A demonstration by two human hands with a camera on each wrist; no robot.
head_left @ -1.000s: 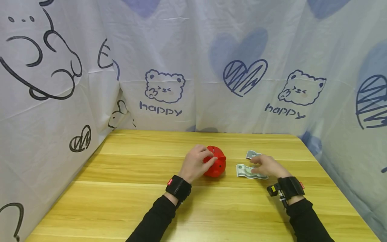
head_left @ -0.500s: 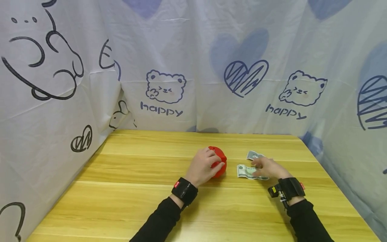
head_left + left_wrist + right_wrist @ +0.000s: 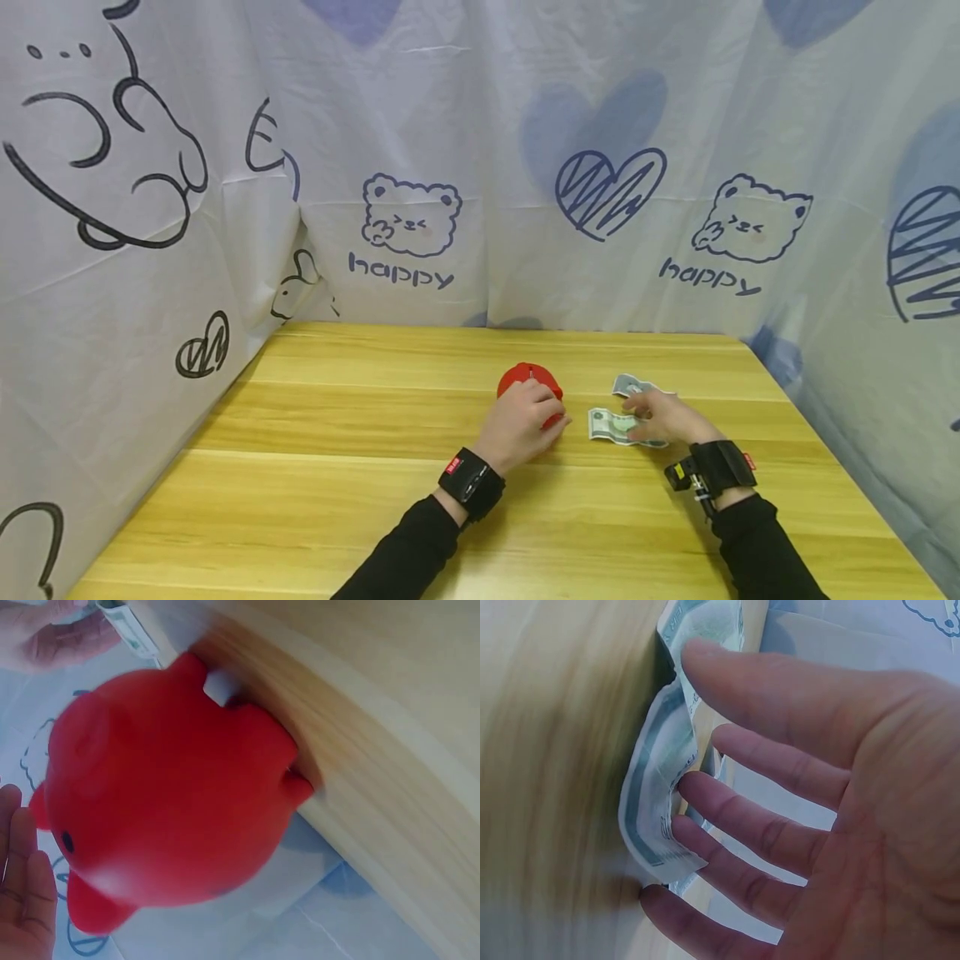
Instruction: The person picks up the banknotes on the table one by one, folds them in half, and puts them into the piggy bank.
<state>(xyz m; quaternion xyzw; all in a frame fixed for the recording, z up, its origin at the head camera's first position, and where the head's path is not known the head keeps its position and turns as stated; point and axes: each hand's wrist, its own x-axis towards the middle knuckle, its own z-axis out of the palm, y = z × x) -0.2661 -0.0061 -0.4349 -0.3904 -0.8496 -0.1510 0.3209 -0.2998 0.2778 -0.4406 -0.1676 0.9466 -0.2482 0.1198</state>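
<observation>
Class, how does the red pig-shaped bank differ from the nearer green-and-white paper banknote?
Shape: the red pig-shaped bank is round and bulky, while the nearer green-and-white paper banknote is thin and wavy.
Colour: the bank is mostly plain red; the banknote carries printed green patterns.
Pose: the bank stands on its feet; the banknote lies with raised curves.
Both are on the yellow wood-grain table.

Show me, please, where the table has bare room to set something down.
The table is bare left of the left hand and red piggy bank, and between the forearms. It is crowded at the piggy bank and at the two banknotes by the right hand.
</observation>
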